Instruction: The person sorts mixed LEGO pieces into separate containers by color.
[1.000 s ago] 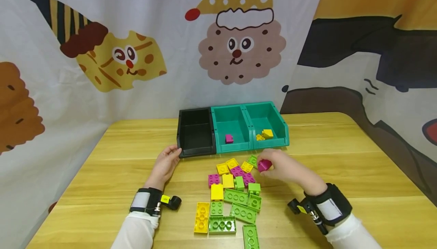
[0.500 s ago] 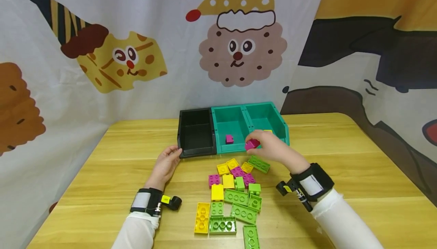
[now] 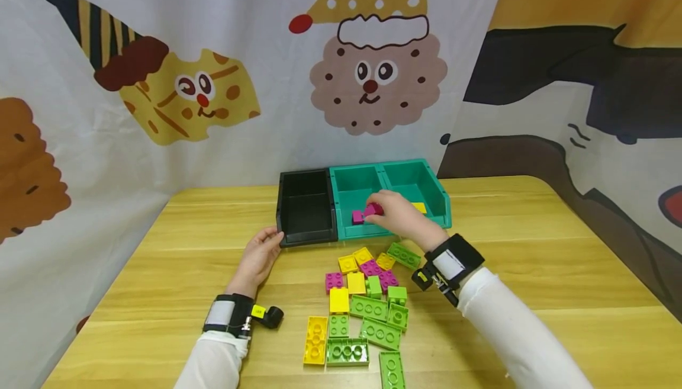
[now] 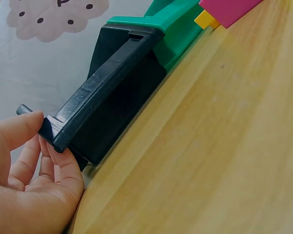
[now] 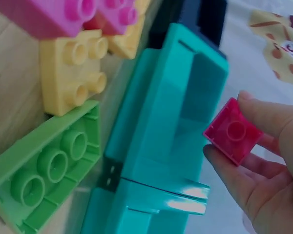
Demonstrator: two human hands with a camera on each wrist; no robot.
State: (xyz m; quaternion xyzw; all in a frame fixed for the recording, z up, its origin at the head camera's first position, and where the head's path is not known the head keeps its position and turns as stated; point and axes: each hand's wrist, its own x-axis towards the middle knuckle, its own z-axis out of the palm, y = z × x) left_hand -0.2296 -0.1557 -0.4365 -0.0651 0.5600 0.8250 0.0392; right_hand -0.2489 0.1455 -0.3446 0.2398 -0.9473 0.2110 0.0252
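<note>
My right hand (image 3: 403, 218) pinches a magenta toy brick (image 5: 234, 132) between thumb and fingers, over the front of the middle teal bin (image 3: 356, 176). The brick's hollow underside with its round tube faces the right wrist camera. Another magenta brick (image 3: 357, 217) lies in that bin, just left of the held one in the head view. My left hand (image 3: 257, 261) grips the front left corner of the black bin (image 4: 88, 92), thumb on the rim and fingers curled below. Yellow bricks (image 3: 420, 207) in the right teal bin are partly hidden behind my right hand.
The three bins stand side by side near the back of the wooden table (image 3: 176, 270). In front of them lie loose green (image 3: 379, 333), yellow (image 3: 338, 301) and magenta bricks (image 3: 334, 282). A printed cloth (image 3: 213, 158) hangs behind the table.
My right hand has carried the magenta brick left and away from me, from beside the loose bricks to over the middle teal bin. The left hand has stayed on the black bin.
</note>
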